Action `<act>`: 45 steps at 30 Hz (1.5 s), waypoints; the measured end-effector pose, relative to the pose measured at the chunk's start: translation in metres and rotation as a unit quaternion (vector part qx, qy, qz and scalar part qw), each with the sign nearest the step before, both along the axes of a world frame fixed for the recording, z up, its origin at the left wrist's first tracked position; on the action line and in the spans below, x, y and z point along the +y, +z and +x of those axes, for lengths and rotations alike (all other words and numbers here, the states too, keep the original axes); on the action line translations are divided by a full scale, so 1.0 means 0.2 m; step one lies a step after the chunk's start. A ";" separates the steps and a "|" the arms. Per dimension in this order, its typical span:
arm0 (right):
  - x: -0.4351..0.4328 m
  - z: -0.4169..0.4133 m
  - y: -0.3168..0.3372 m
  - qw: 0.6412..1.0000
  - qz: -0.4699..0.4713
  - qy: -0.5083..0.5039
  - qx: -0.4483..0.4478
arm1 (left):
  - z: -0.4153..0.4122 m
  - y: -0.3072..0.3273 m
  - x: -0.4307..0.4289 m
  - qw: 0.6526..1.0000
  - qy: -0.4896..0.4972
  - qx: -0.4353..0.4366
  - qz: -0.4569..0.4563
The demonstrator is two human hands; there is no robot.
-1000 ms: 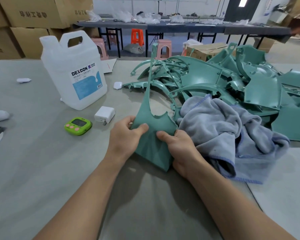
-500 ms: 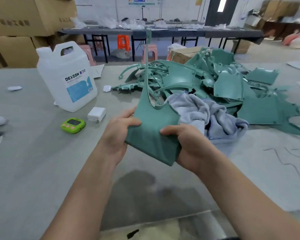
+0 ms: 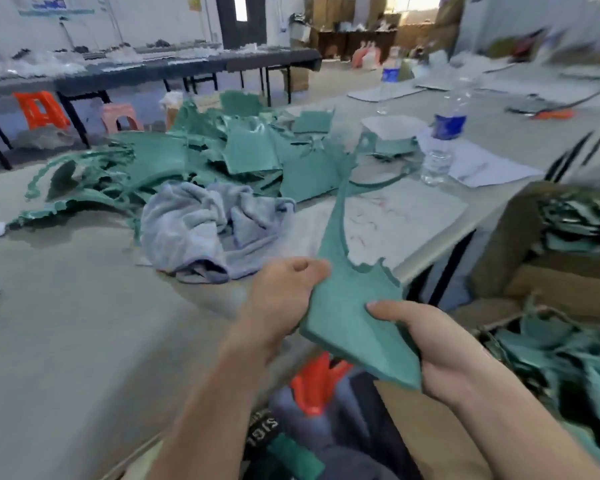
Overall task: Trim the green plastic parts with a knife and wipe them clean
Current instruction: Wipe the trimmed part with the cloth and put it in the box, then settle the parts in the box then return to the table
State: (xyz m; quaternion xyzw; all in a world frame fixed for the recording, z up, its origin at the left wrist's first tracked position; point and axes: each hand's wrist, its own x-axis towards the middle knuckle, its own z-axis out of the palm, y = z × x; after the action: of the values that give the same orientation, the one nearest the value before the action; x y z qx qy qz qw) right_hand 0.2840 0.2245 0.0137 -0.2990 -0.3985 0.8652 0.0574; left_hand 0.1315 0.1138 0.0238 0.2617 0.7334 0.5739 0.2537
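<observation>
Over the table edge (image 3: 440,242), left hand (image 3: 284,299) and right hand (image 3: 444,348) grip one green part (image 3: 354,306), fingers (image 3: 392,309) curled round it.

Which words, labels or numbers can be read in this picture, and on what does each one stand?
"SIG": white letters, turned sideways, on the dark garment at the bottom; the rest is hidden and the last letter is uncertain.
Blue label on the water bottle: too blurred to read.
Wall posters: too blurred to read.
Green plastic part: no text shows.
</observation>
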 end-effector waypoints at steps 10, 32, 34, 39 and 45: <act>0.22 0.85 -0.44 0.960 -0.142 -0.240 -0.036 | 0.73 -0.38 0.55 0.930 -0.250 -0.259 -0.074; 0.64 0.81 -0.83 0.943 -0.151 -0.287 -0.070 | 0.94 -0.65 0.72 0.947 -0.113 -0.295 -0.062; 0.56 0.67 -0.78 0.955 -0.149 -0.251 -0.054 | 0.87 -0.63 0.69 0.961 -0.086 -0.261 -0.031; 0.43 0.32 -0.50 0.984 -0.071 -0.160 0.015 | 0.65 -0.48 0.61 0.990 -0.069 -0.119 0.003; 0.27 -0.17 -0.02 0.992 0.068 -0.070 0.077 | 0.30 -0.10 0.41 0.996 0.024 0.083 0.037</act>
State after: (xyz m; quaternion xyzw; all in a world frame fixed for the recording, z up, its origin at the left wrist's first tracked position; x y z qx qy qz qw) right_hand 0.2510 0.2777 0.0100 -0.2541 -0.4291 0.8503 0.1682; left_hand 0.1907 0.1953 0.0036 0.2999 0.7360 0.5831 0.1683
